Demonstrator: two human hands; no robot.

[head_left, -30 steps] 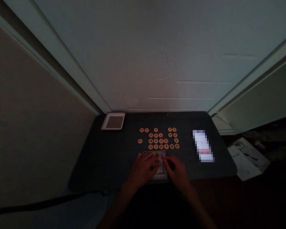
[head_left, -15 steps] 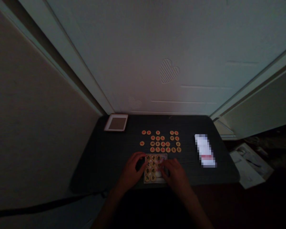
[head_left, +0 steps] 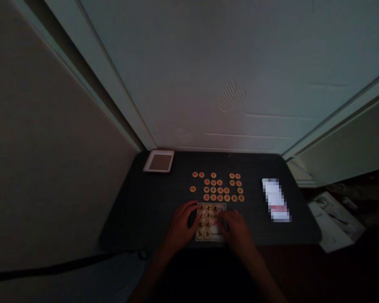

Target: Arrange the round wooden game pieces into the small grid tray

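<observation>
A shallow box point(head_left: 219, 239) near the table's front edge holds several round xiangqi pieces point(head_left: 207, 224) with dark characters, set in columns. Its lower right part shows the pale bottom. My left hand point(head_left: 182, 223) is curved around the box's upper left side, fingertips at the corner and thumb at the left edge. From the right, my right hand point(head_left: 236, 229) reaches over the box's rim. Its fingertips are beside a dark-lettered piece point(head_left: 214, 216) in the right column, thumb and fingers slightly apart. No piece shows between them, though dim light blurs the detail.
Behind the box, several red-lettered pieces point(head_left: 213, 190) lie in loose rows on the dark table point(head_left: 129, 210). A shallow lid-like tray point(head_left: 161, 162) stands at the back left. At the right lies a blurred-out white object point(head_left: 275, 200). A white panel point(head_left: 192, 84) rises behind.
The view has shifted a little, moving the scene right. My right fingertips have drawn back slightly from the piece in the right column, which shows more plainly. My left hand stays at the box.
</observation>
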